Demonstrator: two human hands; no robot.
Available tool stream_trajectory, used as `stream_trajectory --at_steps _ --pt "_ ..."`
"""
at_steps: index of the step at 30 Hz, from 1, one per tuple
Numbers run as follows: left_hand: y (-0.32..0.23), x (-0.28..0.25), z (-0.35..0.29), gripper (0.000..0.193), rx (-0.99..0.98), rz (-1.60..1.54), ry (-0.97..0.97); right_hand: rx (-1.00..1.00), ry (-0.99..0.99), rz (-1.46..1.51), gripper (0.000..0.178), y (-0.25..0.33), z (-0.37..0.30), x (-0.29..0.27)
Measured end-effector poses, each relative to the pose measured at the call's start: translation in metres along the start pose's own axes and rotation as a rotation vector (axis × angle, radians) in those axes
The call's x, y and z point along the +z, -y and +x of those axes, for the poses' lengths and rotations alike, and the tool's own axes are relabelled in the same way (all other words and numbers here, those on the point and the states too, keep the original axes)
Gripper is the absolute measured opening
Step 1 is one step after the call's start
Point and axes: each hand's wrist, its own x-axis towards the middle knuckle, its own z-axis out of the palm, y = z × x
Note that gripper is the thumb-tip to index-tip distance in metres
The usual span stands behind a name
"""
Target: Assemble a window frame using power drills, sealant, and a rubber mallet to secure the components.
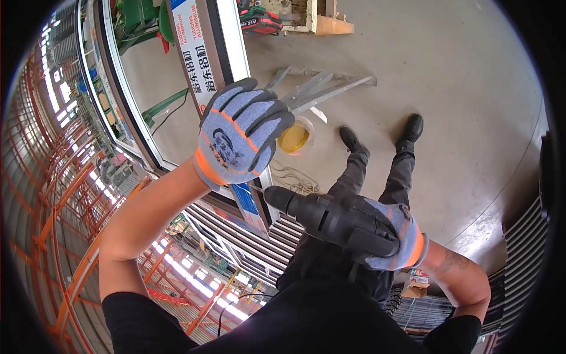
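Observation:
My left hand (243, 133), in a grey-blue glove with dark fingers and orange trim, rests on a long aluminium frame (229, 35), its fingers curled over the bar. Blue and white printed film (191, 50) covers part of the bar. A black power drill (327, 218) is gripped in my gloved right hand (404, 236), which wraps its rear end. Its chuck points left at the frame's near corner, just below my left hand. A thin bit shows at the tip; whether it touches the metal I cannot tell.
On the floor beyond the frame are a tub with yellow contents (295, 137), metal stand legs (318, 91) and loose cord (295, 179). A red and black cordless tool (259, 22) lies by a wooden crate (306, 17). A cardboard box (416, 288) sits near my right elbow.

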Motion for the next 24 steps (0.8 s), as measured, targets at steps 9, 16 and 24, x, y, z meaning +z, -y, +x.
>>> stream_trajectory --at_steps 9,16,24 --pt "0.001 -0.001 0.0 0.036 -0.011 -0.016 0.017 -0.022 0.027 -0.093 0.064 -0.008 0.007 -0.012" --pt "-0.002 -0.002 0.0 0.035 -0.01 -0.007 0.007 0.043 0.011 -0.047 0.04 0.002 0.005 0.001" --pt "-0.002 -0.002 0.0 0.033 -0.009 -0.012 0.02 0.008 -0.002 -0.126 0.04 0.005 0.007 -0.004"
